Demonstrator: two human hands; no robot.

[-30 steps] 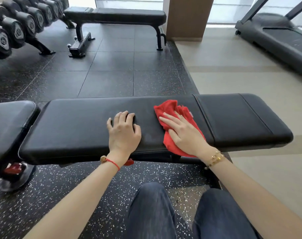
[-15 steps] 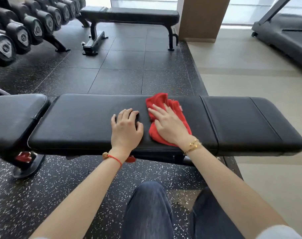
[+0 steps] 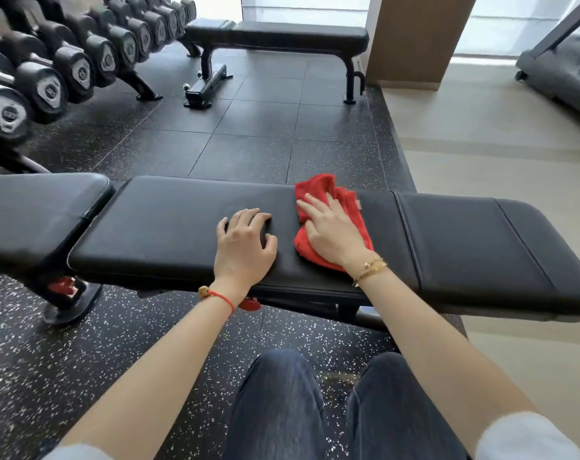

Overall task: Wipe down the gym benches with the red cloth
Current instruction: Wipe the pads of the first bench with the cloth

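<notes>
Two benches were in view; only the near bench (image 3: 189, 227) was being worked. Right hand (image 3: 335, 232) lay flat on the cloth (image 3: 318, 190), fingers straight and spread, pressing it onto the long pad near the middle, next to the seam with the right-end pad. Left hand (image 3: 243, 247) rested beside it on bare pad, fingers loosely curled, holding nothing, probably bracing. Can't tell from the pad surface which parts were already wiped. Judged mid-task: pad ends likely pending, and the far bench (image 3: 298, 34) by the dumbbells (image 3: 49, 88) looked untouched.
</notes>
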